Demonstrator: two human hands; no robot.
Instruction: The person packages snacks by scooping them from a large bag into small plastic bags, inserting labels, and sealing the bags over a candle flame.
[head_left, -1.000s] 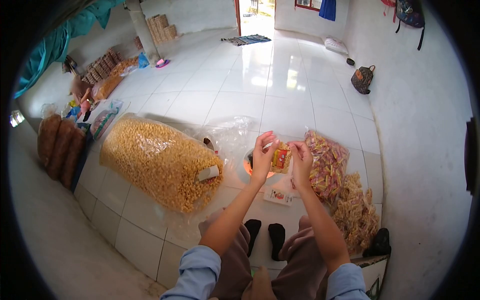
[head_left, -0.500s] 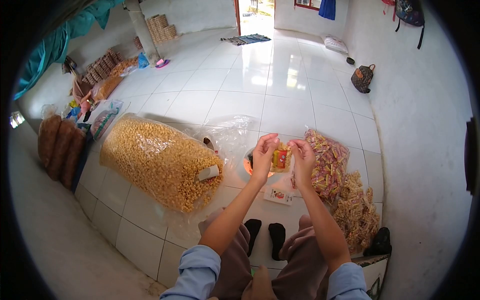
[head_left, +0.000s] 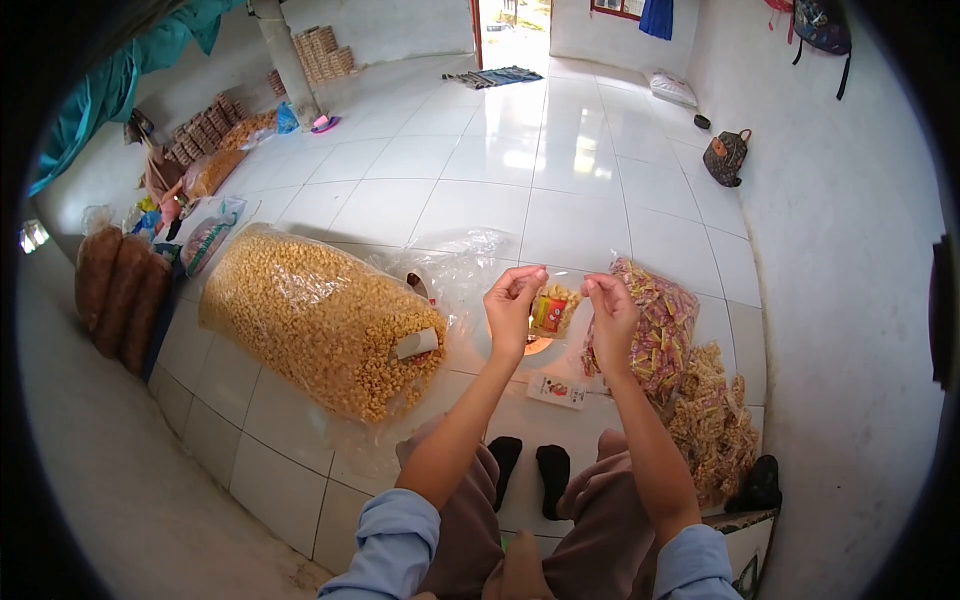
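Between my hands hangs a small clear snack packet (head_left: 552, 312) with golden pieces and a red and yellow label inside. My left hand (head_left: 514, 305) pinches its upper left corner, and my right hand (head_left: 612, 312) pinches the upper right one. Underneath is a round container (head_left: 538, 346) with an orange glow, partly hidden by the packet and my left hand. A white printed box (head_left: 557, 391) lies on the floor just in front of it. To the left lies a big clear sack of golden snack pieces (head_left: 310, 310), with a white scoop-like cylinder (head_left: 416, 344) in its mouth.
Right of my hands are a bag of pink and yellow wrapped packets (head_left: 655, 325) and a pile of filled snack packets (head_left: 712, 425). Crumpled clear plastic (head_left: 465, 265) lies by the big sack. Brown sacks (head_left: 122, 295) stand far left; another person (head_left: 168, 190) sits beyond.
My hands have moved apart, stretching the packet's top edge between them. The packet has shifted slightly left and hangs lower relative to my fingers.
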